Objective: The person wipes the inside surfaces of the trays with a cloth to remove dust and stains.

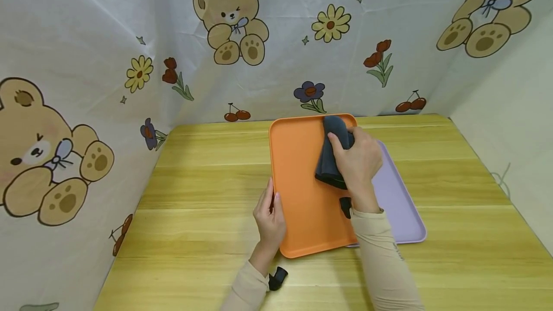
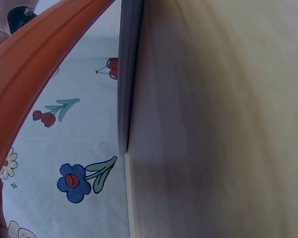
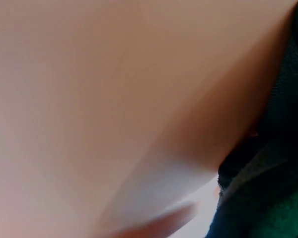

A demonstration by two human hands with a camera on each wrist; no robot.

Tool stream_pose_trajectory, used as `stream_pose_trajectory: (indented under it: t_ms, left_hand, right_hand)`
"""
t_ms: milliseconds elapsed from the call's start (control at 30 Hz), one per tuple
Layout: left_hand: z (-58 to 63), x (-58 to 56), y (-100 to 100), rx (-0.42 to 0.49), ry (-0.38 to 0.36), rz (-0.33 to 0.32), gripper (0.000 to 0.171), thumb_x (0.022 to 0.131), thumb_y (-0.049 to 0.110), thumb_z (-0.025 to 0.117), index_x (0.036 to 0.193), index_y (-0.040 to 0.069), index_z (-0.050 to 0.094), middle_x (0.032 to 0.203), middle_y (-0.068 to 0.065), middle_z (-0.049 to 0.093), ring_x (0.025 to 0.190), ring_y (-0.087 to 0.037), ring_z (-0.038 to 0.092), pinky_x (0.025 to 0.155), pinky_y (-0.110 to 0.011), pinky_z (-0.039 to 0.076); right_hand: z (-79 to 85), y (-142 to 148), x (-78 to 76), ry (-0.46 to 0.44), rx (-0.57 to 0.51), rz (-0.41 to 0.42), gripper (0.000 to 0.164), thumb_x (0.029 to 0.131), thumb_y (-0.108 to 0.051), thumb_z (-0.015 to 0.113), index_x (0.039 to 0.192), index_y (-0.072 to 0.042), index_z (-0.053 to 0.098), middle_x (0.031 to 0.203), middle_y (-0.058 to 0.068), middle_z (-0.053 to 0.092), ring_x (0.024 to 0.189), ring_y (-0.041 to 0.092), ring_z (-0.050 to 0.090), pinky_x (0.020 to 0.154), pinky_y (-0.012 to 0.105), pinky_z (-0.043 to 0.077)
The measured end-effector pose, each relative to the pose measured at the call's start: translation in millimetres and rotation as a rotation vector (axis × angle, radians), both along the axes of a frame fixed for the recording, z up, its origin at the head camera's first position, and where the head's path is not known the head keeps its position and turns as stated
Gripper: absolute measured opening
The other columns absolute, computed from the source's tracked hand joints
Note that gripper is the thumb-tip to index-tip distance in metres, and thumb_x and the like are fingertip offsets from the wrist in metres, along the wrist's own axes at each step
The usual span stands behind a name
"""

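Note:
An orange rectangular tray point(image 1: 302, 205) is held tilted up off the table, above the left part of a lilac tray point(image 1: 399, 203). My left hand point(image 1: 271, 222) holds its left edge near the lower corner, thumb by the rim; the other fingers are partly hidden. With my right hand point(image 1: 362, 160) I grip a folded dark blue-grey cloth point(image 1: 330, 157) against the upper right of the orange tray's inner face. In the right wrist view the cloth point(image 3: 260, 193) looks dark at the right, beside a blurred pale orange surface.
The lilac tray lies on a wood-grain table point(image 1: 207, 205). A white curtain point(image 1: 276, 80) printed with bears and flowers hangs behind and to the left. A thin pale cord point(image 1: 502, 179) shows near the right edge. Black wrist mounts point(image 1: 278, 278) sit at both cuffs.

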State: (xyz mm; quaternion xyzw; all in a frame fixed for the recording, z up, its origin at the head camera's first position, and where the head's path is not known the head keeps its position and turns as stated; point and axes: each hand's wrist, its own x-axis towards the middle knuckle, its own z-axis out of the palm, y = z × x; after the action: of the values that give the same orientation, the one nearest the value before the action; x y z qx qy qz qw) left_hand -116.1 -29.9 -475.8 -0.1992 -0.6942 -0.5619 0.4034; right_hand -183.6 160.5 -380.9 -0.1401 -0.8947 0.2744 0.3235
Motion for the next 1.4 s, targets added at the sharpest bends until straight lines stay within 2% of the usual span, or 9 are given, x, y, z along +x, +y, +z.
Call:
stream_pose_trajectory:
  t_ms: [100, 333, 533, 733, 933, 1067, 1233, 1400]
  left_hand:
    - [-0.3, -0.1, -0.2, -0.003, 0.0, 0.002, 0.041, 0.082, -0.028, 0.05, 0.123, -0.026, 0.05, 0.097, -0.032, 0.065, 0.049, -0.013, 0.036, 0.045, -0.017, 0.036]
    - [3.2, -0.2, 0.0, -0.007, 0.0, 0.002, 0.041, 0.081, -0.027, 0.052, 0.123, -0.027, 0.05, 0.088, -0.029, 0.064, 0.05, -0.012, 0.036, 0.046, -0.018, 0.036]
    - [1.3, -1.1, -0.1, -0.016, -0.001, 0.012, 0.041, 0.082, -0.026, 0.052, 0.123, -0.026, 0.051, 0.083, -0.025, 0.063, 0.051, -0.011, 0.037, 0.047, -0.017, 0.036]
    - [0.2, -1.1, -0.5, -0.02, -0.009, 0.019, 0.041, 0.083, -0.025, 0.054, 0.124, -0.024, 0.052, 0.097, -0.031, 0.066, 0.052, -0.014, 0.043, 0.049, -0.018, 0.04]
    - [1.1, -0.8, -1.0, -0.036, -0.01, 0.036, 0.042, 0.082, -0.025, 0.055, 0.124, -0.024, 0.053, 0.094, -0.028, 0.067, 0.051, -0.013, 0.041, 0.048, -0.018, 0.039]
    - [1.2, -0.7, -1.1, -0.04, -0.002, 0.044, 0.044, 0.081, -0.026, 0.056, 0.124, -0.023, 0.053, 0.102, -0.031, 0.067, 0.052, -0.015, 0.044, 0.049, -0.018, 0.041]
    - [2.3, 0.1, -0.6, -0.043, -0.011, 0.047, 0.044, 0.081, -0.025, 0.056, 0.125, -0.021, 0.053, 0.1, -0.029, 0.068, 0.052, -0.015, 0.046, 0.05, -0.019, 0.042]
    - [1.6, -0.1, -0.6, -0.039, -0.011, 0.05, 0.043, 0.082, -0.025, 0.056, 0.125, -0.021, 0.054, 0.104, -0.032, 0.067, 0.053, -0.016, 0.048, 0.05, -0.019, 0.043]
  right_hand:
    - [1.9, -6.5, 1.0, 0.004, 0.019, 0.021, 0.048, 0.085, -0.053, 0.069, 0.107, -0.01, 0.071, 0.093, 0.017, 0.071, 0.079, 0.036, 0.061, 0.062, 0.05, 0.047]
    - [5.3, -24.0, 3.1, 0.041, 0.056, 0.082, 0.046, 0.083, -0.051, 0.072, 0.104, -0.009, 0.072, 0.089, 0.017, 0.07, 0.078, 0.036, 0.061, 0.06, 0.049, 0.048]
    - [9.8, -42.6, 6.5, 0.066, 0.095, 0.143, 0.046, 0.084, -0.049, 0.073, 0.104, -0.008, 0.071, 0.09, 0.016, 0.068, 0.081, 0.034, 0.061, 0.063, 0.048, 0.05]
    - [10.4, -62.3, 10.8, 0.157, 0.186, 0.199, 0.043, 0.083, -0.046, 0.075, 0.101, -0.008, 0.071, 0.082, 0.015, 0.067, 0.074, 0.033, 0.061, 0.056, 0.044, 0.05]
    - [6.2, -77.7, 17.8, 0.233, 0.246, 0.27, 0.042, 0.08, -0.044, 0.078, 0.099, -0.008, 0.071, 0.079, 0.013, 0.066, 0.069, 0.032, 0.06, 0.049, 0.04, 0.048]
    - [4.6, -79.9, 20.0, 0.239, 0.234, 0.289, 0.042, 0.079, -0.043, 0.08, 0.1, -0.007, 0.071, 0.081, 0.013, 0.066, 0.069, 0.031, 0.06, 0.051, 0.04, 0.05]
    - [2.7, -75.1, 19.3, 0.226, 0.218, 0.297, 0.042, 0.079, -0.042, 0.08, 0.102, -0.008, 0.071, 0.081, 0.013, 0.065, 0.07, 0.03, 0.061, 0.052, 0.041, 0.051]
    - [-1.3, -65.2, 17.8, 0.213, 0.217, 0.272, 0.043, 0.079, -0.043, 0.08, 0.103, -0.008, 0.071, 0.081, 0.013, 0.065, 0.072, 0.031, 0.061, 0.053, 0.042, 0.051]
